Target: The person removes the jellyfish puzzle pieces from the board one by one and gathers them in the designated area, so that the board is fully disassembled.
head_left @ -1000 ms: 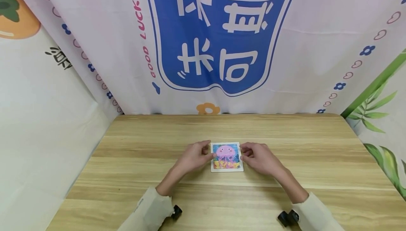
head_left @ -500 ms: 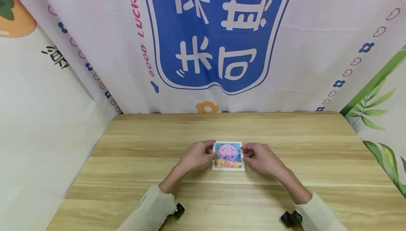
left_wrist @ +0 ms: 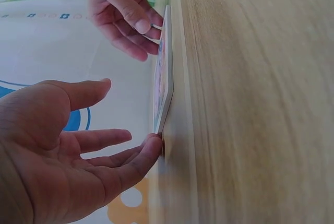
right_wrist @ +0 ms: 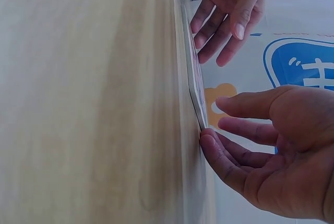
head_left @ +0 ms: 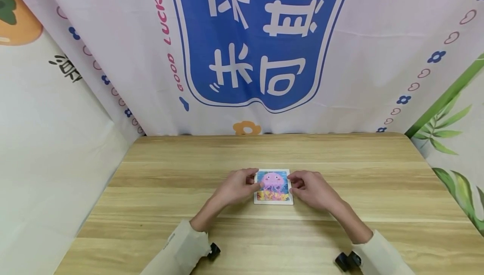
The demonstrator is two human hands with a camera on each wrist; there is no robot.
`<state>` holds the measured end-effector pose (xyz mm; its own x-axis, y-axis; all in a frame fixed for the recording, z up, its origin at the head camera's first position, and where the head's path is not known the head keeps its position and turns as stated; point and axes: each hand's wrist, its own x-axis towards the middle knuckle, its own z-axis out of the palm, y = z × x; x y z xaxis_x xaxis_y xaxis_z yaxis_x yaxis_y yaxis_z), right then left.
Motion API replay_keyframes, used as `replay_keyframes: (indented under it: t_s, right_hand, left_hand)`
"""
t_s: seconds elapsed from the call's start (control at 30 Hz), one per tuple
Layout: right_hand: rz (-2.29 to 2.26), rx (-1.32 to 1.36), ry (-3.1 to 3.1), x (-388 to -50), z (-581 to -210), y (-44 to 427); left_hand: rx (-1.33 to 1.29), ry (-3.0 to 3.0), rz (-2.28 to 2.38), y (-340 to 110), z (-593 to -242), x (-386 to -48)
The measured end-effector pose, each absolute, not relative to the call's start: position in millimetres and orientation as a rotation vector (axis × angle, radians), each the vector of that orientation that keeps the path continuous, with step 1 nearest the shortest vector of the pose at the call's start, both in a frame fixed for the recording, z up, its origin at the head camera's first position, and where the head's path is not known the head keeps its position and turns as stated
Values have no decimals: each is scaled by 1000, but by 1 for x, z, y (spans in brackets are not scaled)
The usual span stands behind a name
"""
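A thin, square, white-bordered board (head_left: 273, 194) with a picture of a pink jellyfish lies flat near the middle of the table. At its left edge is my left hand (head_left: 239, 187), fingers loosely bent; in the left wrist view, a fingertip of that hand (left_wrist: 68, 151) touches the board's rim (left_wrist: 168, 91), the thumb standing off it. My right hand (head_left: 311, 189) is at the opposite edge. The right wrist view has a fingertip of this hand (right_wrist: 276, 151) against the board's corner, thumb likewise apart. Neither hand pinches the board.
The wooden table (head_left: 264, 241) stretches around the board on all sides. A printed white curtain (head_left: 363, 77) hangs along its far edge. Beneath the sleeves sit black wrist devices (head_left: 214, 251).
Over the last second the board has shifted slightly to the right, and my left hand has moved right with it. My right hand stays nearly in place. The head view has tilted a little.
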<state>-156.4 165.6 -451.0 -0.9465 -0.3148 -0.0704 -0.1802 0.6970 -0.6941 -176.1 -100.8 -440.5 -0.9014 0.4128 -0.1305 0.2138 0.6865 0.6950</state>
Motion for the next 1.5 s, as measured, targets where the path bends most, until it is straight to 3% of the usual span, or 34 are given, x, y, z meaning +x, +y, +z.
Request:
replay_keyframes:
  t_s: [0.27, 0.57, 1.5]
  right_hand:
    - [-1084, -388, 2714, -157, -449, 169]
    - [-1063, -453, 2783, -161, -449, 167]
    - [-1013, -668, 2762, -194, -453, 124]
  left_hand:
    - [535, 2608, 1052, -102, -440, -177]
    - [805, 2686, 870, -113, -438, -168]
    - [893, 2660, 470, -126, -429, -161]
